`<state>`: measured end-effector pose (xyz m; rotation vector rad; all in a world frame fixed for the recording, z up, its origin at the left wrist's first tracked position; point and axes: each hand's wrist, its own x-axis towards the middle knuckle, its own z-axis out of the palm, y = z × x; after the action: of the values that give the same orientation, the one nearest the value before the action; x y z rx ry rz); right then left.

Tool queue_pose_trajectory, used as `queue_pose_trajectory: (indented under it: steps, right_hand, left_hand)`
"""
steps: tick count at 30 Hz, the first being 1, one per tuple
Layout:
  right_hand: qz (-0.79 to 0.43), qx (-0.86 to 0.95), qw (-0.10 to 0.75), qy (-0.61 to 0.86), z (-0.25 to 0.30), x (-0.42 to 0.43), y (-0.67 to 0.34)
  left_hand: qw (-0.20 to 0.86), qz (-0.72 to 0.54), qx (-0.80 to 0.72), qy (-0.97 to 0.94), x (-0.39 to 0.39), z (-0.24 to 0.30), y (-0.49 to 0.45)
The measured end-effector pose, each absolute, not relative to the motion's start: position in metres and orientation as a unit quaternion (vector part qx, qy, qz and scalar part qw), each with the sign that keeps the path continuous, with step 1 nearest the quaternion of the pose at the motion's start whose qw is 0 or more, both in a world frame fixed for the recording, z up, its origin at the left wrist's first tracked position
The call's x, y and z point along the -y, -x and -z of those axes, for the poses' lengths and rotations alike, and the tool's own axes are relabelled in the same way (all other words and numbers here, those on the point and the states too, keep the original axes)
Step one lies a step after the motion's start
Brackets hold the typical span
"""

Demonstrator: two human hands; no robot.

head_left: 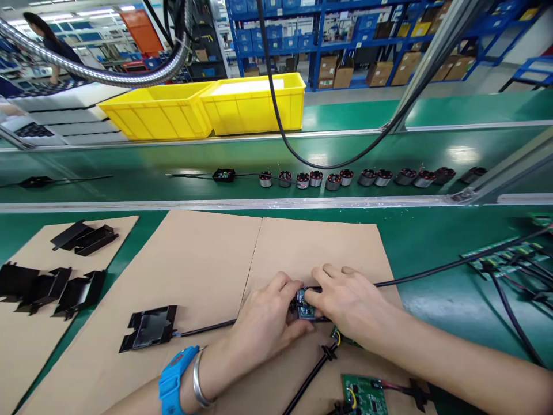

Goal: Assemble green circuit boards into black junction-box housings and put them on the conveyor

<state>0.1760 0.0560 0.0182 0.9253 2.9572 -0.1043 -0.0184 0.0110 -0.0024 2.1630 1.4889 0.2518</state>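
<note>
A small circuit board (306, 310) in what looks like a black housing sits between my two hands over the brown cardboard (207, 259). My left hand (268, 316) grips its left side, fingers above and thumb below. With thumb and fingers, my right hand (351, 300) holds the right side and hides part of it. A black cable (427, 276) runs off to the right. Another cable (207, 329) emerges left of my left hand and reaches a flat black part with a clear-looking window (151, 327). Below my right hand lie a black cable end (315, 372) and a green circuit board (365, 395).
Black plastic housings (86, 291) lie on cardboard at left. Wired green boards (510, 256) rest at right. Behind a metal rail (242, 204) stand several motor-like cylinders (302, 181). Yellow bins (254, 106) are farther back, beneath a hanging cable (276, 109). A person (52, 43) is at far left.
</note>
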Motion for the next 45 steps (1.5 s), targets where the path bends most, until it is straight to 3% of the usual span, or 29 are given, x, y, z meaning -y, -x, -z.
queue_pose_trajectory:
  steps: [10, 17, 26, 33, 36, 39, 45]
  right_hand:
    - [0.145, -0.943, -0.028, -0.298, -0.006, -0.064, -0.185]
    - [0.173, -0.936, -0.05, -0.303, -0.006, -0.069, -0.183]
    - [0.196, -0.93, -0.078, -0.302, 0.002, -0.068, -0.184]
    - [0.19, -0.93, -0.076, -0.306, -0.004, -0.066, -0.182]
    - [0.189, -0.93, -0.074, -0.305, -0.008, -0.068, -0.182]
    - [0.214, -0.932, -0.042, -0.29, -0.016, -0.074, -0.178]
    - [0.209, -0.907, 0.107, -0.348, -0.035, -0.094, -0.147]
  left_hand:
    - [0.261, -0.121, -0.496, -0.82, -0.014, -0.003, 0.033]
    - [0.053, -0.054, -0.477, -0.876, 0.0, -0.002, 0.028]
    - [-0.007, -0.08, -0.512, -0.855, 0.002, 0.008, 0.018]
    - [-0.124, 0.156, -0.403, -0.893, 0.002, -0.014, 0.004]
    - [-0.192, 0.197, -0.404, -0.873, 0.007, -0.014, -0.007]
    - [-0.207, 0.192, -0.412, -0.866, 0.01, -0.01, -0.011]
    - [-0.181, 0.144, -0.422, -0.877, 0.009, 0.0, 0.001]
